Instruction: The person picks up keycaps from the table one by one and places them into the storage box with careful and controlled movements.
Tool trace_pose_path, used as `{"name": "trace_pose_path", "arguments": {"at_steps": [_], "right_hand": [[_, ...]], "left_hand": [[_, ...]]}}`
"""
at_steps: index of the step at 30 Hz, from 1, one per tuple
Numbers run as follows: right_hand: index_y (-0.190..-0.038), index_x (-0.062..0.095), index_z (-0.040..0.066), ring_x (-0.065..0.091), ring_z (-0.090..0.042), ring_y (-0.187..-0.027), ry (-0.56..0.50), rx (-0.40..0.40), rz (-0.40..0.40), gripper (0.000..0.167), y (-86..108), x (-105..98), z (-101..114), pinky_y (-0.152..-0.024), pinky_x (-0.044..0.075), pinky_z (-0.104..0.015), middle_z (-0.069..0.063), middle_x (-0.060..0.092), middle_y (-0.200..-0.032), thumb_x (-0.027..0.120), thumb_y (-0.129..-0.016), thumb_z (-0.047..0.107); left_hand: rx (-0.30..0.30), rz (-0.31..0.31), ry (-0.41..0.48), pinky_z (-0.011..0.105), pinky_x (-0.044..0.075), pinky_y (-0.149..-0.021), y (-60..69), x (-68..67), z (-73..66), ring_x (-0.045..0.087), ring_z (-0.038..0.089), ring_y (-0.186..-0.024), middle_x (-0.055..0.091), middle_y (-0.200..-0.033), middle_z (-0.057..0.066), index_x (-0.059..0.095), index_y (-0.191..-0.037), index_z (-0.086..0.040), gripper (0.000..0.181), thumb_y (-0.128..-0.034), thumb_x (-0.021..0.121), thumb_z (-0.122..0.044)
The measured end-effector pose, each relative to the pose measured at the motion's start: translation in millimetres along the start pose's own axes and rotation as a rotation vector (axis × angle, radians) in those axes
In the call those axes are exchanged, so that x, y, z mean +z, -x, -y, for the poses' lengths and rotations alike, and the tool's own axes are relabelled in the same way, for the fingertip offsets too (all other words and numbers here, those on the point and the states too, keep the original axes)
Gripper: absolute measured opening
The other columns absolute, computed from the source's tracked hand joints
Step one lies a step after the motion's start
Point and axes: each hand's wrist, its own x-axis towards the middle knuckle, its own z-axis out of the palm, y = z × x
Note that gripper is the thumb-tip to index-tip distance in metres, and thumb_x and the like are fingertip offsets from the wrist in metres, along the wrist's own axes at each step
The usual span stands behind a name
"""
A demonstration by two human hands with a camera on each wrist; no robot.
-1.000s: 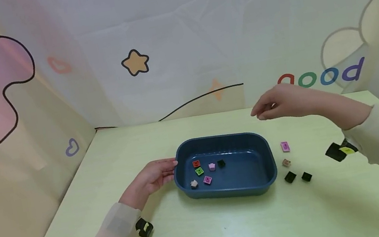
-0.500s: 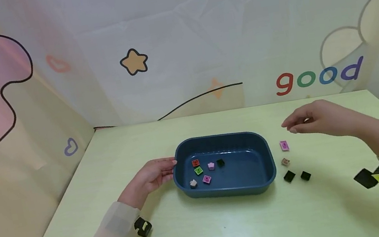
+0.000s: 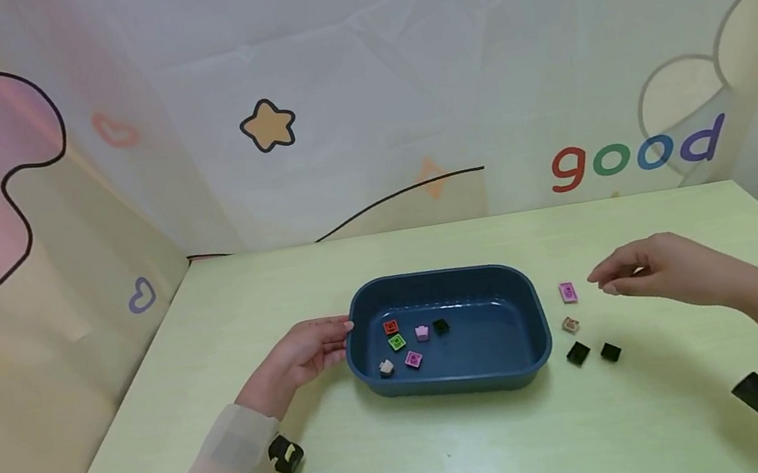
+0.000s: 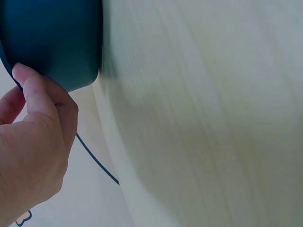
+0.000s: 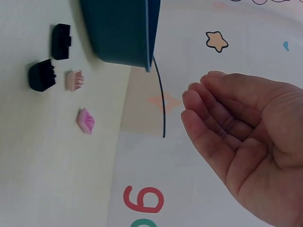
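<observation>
the left hand (image 3: 299,354) pinches the left end of the tub (image 3: 496,338), so a tug could tilt it. right of the tub, the right hand (image 3: 667,272) hovers with nothing in its loosely bent fingers; a hasty reach could knock the pink brick (image 3: 567,293), just beside the tub, into the beige brick (image 3: 570,324).

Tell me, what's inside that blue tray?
The blue tray holds a red block, green block, whitish block, pale pink block, brighter pink block and black block. The floor directly beneath them and the near wall's inner face are hidden.
</observation>
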Motion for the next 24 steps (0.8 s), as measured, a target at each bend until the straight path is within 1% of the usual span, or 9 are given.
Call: {"name": "trace_pose_path", "arguments": {"at_steps": [5, 8, 10, 12, 17, 22, 24], "right_hand": [[-0.120, 0.071, -0.003, 0.063, 0.004, -0.084, -0.010, 0.013, 0.023, 0.028, 6.6, 9, -10, -0.074, 0.058, -0.016, -0.008, 0.077, -0.106, 0.068, -0.097, 0.013], [-0.121, 0.071, -0.004, 0.062, 0.005, -0.083, -0.003, 0.023, 0.034, 0.030, 10.0, 15, -15, -0.075, 0.057, -0.015, -0.003, 0.076, -0.102, 0.070, -0.096, 0.013], [-0.121, 0.070, -0.004, 0.060, 0.006, -0.083, 0.005, 0.015, 0.035, 0.031, 12.5, 19, -18, -0.074, 0.058, -0.017, 0.000, 0.075, -0.100, 0.071, -0.095, 0.013], [-0.121, 0.071, -0.003, 0.059, 0.007, -0.083, 0.014, 0.031, 0.041, 0.033, 14.9, 23, -21, -0.074, 0.057, -0.017, 0.003, 0.074, -0.099, 0.072, -0.094, 0.015], [-0.121, 0.069, -0.006, 0.059, 0.004, -0.084, 0.001, 0.049, 0.073, 0.036, 19.9, 34, -30, -0.070, 0.056, -0.018, -0.001, 0.074, -0.101, 0.073, -0.093, 0.016], [-0.121, 0.069, -0.007, 0.058, 0.006, -0.084, -0.015, 0.020, 0.084, 0.037, 21.6, 44, -36, -0.069, 0.056, -0.018, -0.008, 0.075, -0.106, 0.075, -0.091, 0.016], [-0.121, 0.069, -0.007, 0.058, 0.006, -0.084, -0.018, 0.021, 0.093, 0.039, 21.3, 47, -37, -0.069, 0.056, -0.018, -0.010, 0.075, -0.109, 0.076, -0.091, 0.017]], "left_hand": [[0.002, 0.008, 0.004, 0.014, 0.060, -0.067, -1.0, 0.1, 0.0, 0.068, 0.003, -0.068, 0.072, -0.080, -0.006, 0.045, -0.147, 0.010, 0.046, -0.1059, 0.053, -0.008], [0.003, 0.012, -0.005, 0.014, 0.060, -0.068, -1.8, -0.1, 0.6, 0.068, 0.003, -0.069, 0.072, -0.080, -0.006, 0.044, -0.148, 0.010, 0.046, -0.1064, 0.051, -0.008], [0.003, 0.012, -0.009, 0.014, 0.060, -0.068, -2.3, 0.0, 1.2, 0.068, 0.003, -0.070, 0.072, -0.081, -0.007, 0.044, -0.148, 0.010, 0.046, -0.1066, 0.050, -0.008], [0.003, 0.012, -0.010, 0.014, 0.060, -0.068, -2.2, 0.2, 1.9, 0.068, 0.003, -0.070, 0.072, -0.081, -0.007, 0.043, -0.149, 0.010, 0.046, -0.1067, 0.050, -0.008], [0.011, 0.023, 0.005, 0.015, 0.060, -0.068, -0.5, 0.7, 2.2, 0.068, 0.003, -0.070, 0.073, -0.081, -0.007, 0.043, -0.148, 0.011, 0.046, -0.1062, 0.051, -0.007], [0.013, 0.023, 0.010, 0.015, 0.061, -0.069, 2.0, 0.9, 0.6, 0.069, 0.003, -0.070, 0.073, -0.082, -0.006, 0.043, -0.149, 0.011, 0.048, -0.1061, 0.052, -0.008], [0.008, 0.018, 0.010, 0.015, 0.060, -0.068, 2.1, 0.8, 0.5, 0.069, 0.003, -0.070, 0.073, -0.082, -0.006, 0.042, -0.149, 0.010, 0.048, -0.1062, 0.052, -0.009]]}}
